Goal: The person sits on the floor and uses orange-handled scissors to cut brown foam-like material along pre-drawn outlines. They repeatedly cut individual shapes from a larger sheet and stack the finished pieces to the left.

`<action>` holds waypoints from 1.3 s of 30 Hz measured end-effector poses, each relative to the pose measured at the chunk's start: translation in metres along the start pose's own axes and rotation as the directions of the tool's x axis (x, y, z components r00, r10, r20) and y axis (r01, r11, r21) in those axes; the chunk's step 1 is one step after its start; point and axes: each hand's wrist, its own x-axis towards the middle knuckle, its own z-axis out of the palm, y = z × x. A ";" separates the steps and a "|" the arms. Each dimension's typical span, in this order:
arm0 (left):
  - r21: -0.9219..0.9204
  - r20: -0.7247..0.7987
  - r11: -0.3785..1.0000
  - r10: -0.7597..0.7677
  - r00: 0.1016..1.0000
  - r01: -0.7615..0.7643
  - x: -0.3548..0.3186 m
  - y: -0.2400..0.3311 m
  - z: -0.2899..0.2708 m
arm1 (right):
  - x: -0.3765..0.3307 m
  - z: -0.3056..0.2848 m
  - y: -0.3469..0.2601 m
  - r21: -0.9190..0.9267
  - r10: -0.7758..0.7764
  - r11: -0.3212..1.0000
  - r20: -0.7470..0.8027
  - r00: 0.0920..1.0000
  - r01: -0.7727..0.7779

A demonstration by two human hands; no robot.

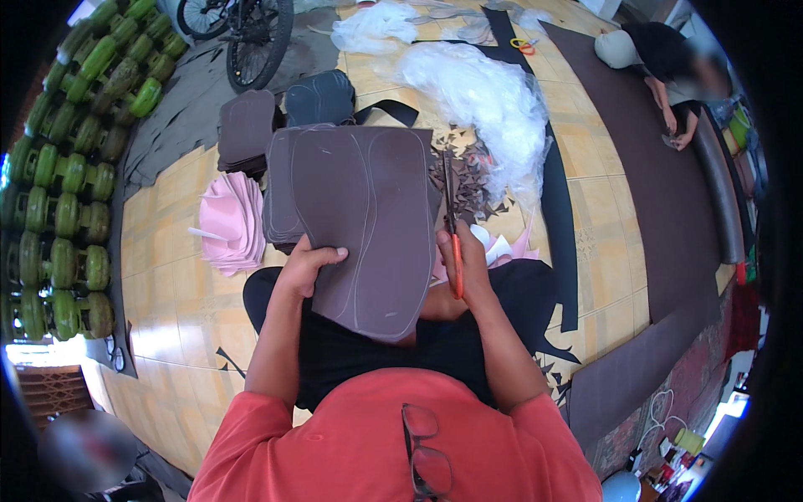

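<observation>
My left hand point(308, 266) grips the left edge of a dark brown sheet point(343, 192), thumb on top, holding it over my lap. Pale curved outlines are drawn on that sheet. In my right hand point(470, 261) is a pair of scissors point(457, 259) with orange handles, its blades pointing away from me beside the sheet's right edge. The blades look closed or nearly so. Under and beyond the sheet lies a stack of brown cut pieces point(280, 197). To its left rests a pile of pink sheets point(230, 222).
Small dark offcuts point(473, 184) litter the tiles beside clear plastic wrap point(485, 105). Further stacks of dark pieces point(319, 98) stand ahead. Green gas cylinders point(63, 213) line the left, near a bicycle point(258, 42). On the right, another person point(669, 75) sits by a long brown sheet point(661, 209).
</observation>
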 end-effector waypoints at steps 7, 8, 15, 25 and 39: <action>0.097 0.016 0.993 -0.074 0.997 0.072 -0.011 -0.008 0.021 | 0.010 -0.006 -0.016 0.020 -0.073 0.997 -0.120 0.990 0.076; 0.099 0.045 0.992 -0.088 0.995 0.084 -0.011 -0.008 0.020 | 0.010 -0.008 -0.016 0.004 -0.074 0.997 -0.108 0.991 0.075; 0.091 0.048 0.990 -0.112 0.993 0.107 -0.013 -0.004 0.019 | 0.008 -0.018 -0.014 0.025 -0.066 0.997 -0.052 0.996 0.068; 0.337 0.207 0.937 -0.167 0.964 0.090 0.002 0.039 -0.026 | 0.001 -0.047 -0.004 0.078 0.034 0.996 0.190 0.981 -0.050; 0.257 0.287 0.925 0.203 0.936 -0.280 0.012 -0.050 -0.014 | -0.001 -0.010 -0.014 0.823 0.312 0.495 0.130 0.941 -0.278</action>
